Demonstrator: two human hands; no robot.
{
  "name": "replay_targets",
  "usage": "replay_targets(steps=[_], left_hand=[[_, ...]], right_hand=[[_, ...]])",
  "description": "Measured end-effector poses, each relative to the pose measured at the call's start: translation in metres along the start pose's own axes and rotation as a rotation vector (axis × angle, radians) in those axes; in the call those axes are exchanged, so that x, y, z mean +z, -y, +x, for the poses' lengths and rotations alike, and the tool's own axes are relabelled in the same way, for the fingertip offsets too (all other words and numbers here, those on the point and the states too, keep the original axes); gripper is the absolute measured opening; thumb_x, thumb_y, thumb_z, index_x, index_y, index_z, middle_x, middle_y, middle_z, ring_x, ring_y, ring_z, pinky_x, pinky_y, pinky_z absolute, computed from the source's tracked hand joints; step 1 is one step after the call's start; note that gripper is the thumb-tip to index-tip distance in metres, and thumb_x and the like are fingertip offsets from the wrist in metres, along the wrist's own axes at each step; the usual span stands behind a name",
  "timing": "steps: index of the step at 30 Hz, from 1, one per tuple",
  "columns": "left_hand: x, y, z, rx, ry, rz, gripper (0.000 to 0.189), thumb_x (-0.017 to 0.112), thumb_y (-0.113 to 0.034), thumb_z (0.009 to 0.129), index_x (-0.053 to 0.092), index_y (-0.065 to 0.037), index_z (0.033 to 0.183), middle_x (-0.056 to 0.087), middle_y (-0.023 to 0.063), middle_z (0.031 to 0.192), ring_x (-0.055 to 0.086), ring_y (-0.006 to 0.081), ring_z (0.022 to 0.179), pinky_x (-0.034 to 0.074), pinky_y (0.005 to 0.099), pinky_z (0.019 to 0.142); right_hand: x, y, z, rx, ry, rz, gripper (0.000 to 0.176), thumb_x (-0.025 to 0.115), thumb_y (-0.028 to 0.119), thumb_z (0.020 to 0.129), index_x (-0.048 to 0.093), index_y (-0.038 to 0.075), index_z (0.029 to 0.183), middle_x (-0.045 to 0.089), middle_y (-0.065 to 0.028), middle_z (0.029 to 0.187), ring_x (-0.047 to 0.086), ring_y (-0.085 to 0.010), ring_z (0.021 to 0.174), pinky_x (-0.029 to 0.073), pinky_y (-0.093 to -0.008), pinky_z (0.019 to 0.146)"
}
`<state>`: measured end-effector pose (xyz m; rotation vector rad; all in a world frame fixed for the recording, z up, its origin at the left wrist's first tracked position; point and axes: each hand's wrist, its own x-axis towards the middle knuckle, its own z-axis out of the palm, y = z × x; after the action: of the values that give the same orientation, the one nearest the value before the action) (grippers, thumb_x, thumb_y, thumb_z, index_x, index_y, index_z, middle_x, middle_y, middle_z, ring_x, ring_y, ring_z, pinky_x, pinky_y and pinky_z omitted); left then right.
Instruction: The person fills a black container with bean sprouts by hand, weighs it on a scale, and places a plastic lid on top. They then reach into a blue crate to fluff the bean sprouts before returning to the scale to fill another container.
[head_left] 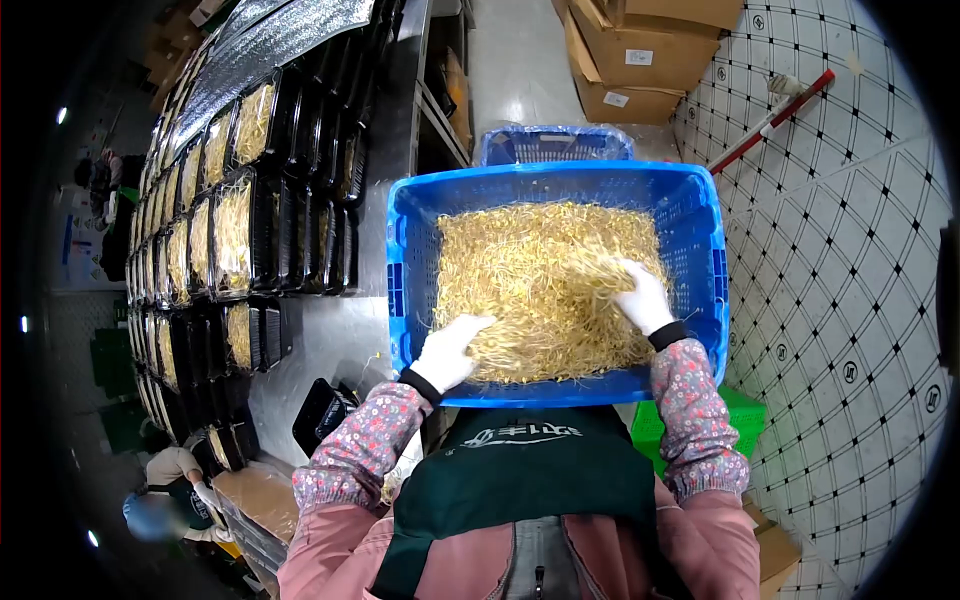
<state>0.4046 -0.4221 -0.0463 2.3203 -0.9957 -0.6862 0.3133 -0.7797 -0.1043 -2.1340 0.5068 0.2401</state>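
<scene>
My gloved left hand (447, 352) rests on a heap of bean sprouts (540, 270) filling a blue crate (703, 230) held against my apron, its fingers (472, 323) released and laid flat near the crate's near wall. My right hand (645, 298) digs into the heap on the far side, its fingers sunk among the sprouts, so I cannot tell whether they clench. To my left, black trays (235, 235) of sprouts stand in rows on a steel desk (330, 345). A second blue crate (555, 146) sits just behind the first.
</scene>
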Motion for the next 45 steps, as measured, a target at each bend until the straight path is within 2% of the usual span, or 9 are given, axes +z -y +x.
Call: replay_targets(steps=[8,13,19,22,28,32,35,39,45], left_hand=[[0.011,-0.021,0.01,0.045,0.053,0.194,0.11,0.088,-0.014,0.059,0.029,-0.014,0.153,0.022,0.025,0.156,0.031,0.0442,0.14,0.036,0.0464,0.112],[0.019,-0.031,0.062,0.125,0.207,0.397,0.124,0.089,-0.011,0.052,0.022,-0.02,0.156,0.012,0.0224,0.161,0.019,0.0469,0.145,0.045,0.0547,0.099],[0.016,0.0,0.167,-0.01,0.44,0.226,0.148,0.097,-0.02,0.047,-0.002,-0.019,0.157,0.014,0.0251,0.159,0.033,0.0464,0.138,0.039,0.0455,0.111],[0.026,-0.001,0.172,-0.116,0.328,0.232,0.1,0.086,-0.024,0.066,0.032,-0.011,0.149,0.054,0.0259,0.134,0.054,0.0409,0.121,0.046,0.0421,0.102],[0.004,-0.004,0.128,0.079,0.153,0.374,0.049,0.067,-0.007,0.074,0.056,-0.007,0.122,0.062,0.0179,0.114,0.062,0.0358,0.105,0.051,0.0439,0.087],[-0.002,-0.018,0.117,0.324,0.13,0.417,0.056,0.063,0.004,0.069,0.057,-0.012,0.122,0.062,0.0105,0.107,0.06,0.0313,0.101,0.05,0.0445,0.081],[0.025,-0.049,0.124,0.38,0.047,0.541,0.083,0.069,0.001,0.069,0.041,-0.018,0.145,0.046,0.0122,0.143,0.049,0.0339,0.122,0.041,0.0523,0.099],[0.028,-0.039,0.099,0.058,0.072,0.272,0.104,0.079,-0.008,0.066,0.026,-0.021,0.154,0.02,0.0206,0.158,0.017,0.0466,0.145,0.023,0.0616,0.113],[0.098,0.019,0.069,-0.323,-0.248,-0.585,0.072,0.061,-0.012,0.094,0.022,-0.002,0.154,0.024,0.0188,0.159,0.024,0.0294,0.147,0.02,0.0378,0.12]], right_hand=[[0.027,0.035,-0.013,-0.18,0.227,-0.14,0.115,0.086,0.042,0.068,0.018,0.013,0.156,0.008,-0.0293,0.159,0.016,-0.0452,0.147,0.024,-0.0469,0.118],[0.067,0.075,-0.045,-0.22,0.326,-0.618,0.143,0.09,0.055,0.051,0.003,0.018,0.158,0.002,-0.0251,0.161,0.013,-0.0532,0.144,0.032,-0.0728,0.102],[0.056,0.034,0.043,-0.087,0.264,-0.266,0.119,0.089,0.025,0.06,0.017,0.006,0.153,0.038,-0.0287,0.144,0.048,-0.0441,0.124,0.046,-0.0456,0.1],[0.059,0.011,0.05,-0.085,0.277,-0.277,0.077,0.071,0.018,0.076,0.038,0.004,0.144,0.055,-0.0246,0.131,0.058,-0.0381,0.114,0.048,-0.0439,0.096],[-0.001,-0.038,0.034,0.023,-0.062,-0.203,0.043,0.062,0.018,0.081,0.063,0.005,0.122,0.069,-0.0208,0.109,0.065,-0.0349,0.102,0.051,-0.0429,0.09],[-0.034,-0.014,0.032,0.075,-0.067,0.221,0.047,0.068,0.021,0.083,0.061,0.004,0.126,0.069,-0.0185,0.11,0.066,-0.0315,0.1,0.051,-0.0372,0.091],[0.005,0.0,0.04,0.02,0.12,0.173,0.061,0.07,0.03,0.084,0.053,0.001,0.135,0.062,-0.0209,0.126,0.059,-0.0344,0.114,0.046,-0.0403,0.1],[-0.006,-0.026,0.06,-0.002,0.26,0.029,0.084,0.072,0.041,0.081,0.041,-0.004,0.144,0.044,-0.0255,0.146,0.041,-0.0353,0.137,0.033,-0.0402,0.114],[0.011,-0.06,0.121,0.477,0.012,-0.003,0.112,0.057,0.079,0.077,0.04,-0.011,0.142,0.039,-0.0306,0.147,0.039,-0.038,0.139,0.032,-0.0403,0.115]])
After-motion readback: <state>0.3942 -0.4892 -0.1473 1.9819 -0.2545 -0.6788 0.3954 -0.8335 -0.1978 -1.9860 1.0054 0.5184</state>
